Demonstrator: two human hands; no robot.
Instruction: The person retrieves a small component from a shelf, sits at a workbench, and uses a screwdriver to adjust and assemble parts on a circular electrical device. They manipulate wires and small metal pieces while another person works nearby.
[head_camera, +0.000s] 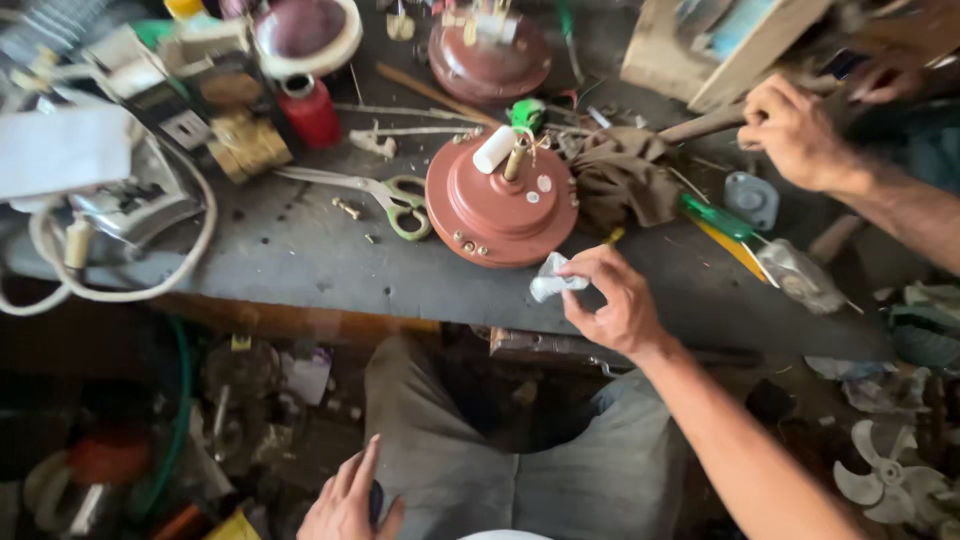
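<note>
My right hand (612, 298) pinches a small crumpled white scrap (552, 280) just above the front edge of the grey workbench (300, 262). It sits right in front of a round red-brown motor housing (500, 205) that has a brass shaft and a white cylinder (495, 148) on top. My left hand (345, 502) rests low on my grey-trousered thigh (440, 450), fingers spread, holding nothing that I can make out. Another person's hand (797, 130) at the upper right grips a wooden handle (700, 125).
Green-handled scissors (400, 207) lie left of the housing. A brown rag (622, 175) and a green-handled screwdriver (722, 220) lie to its right. A second housing (490, 58), a red canister (310, 112) and a white cable (125, 290) crowd the bench. A small white fan blade (885, 480) lies on the floor.
</note>
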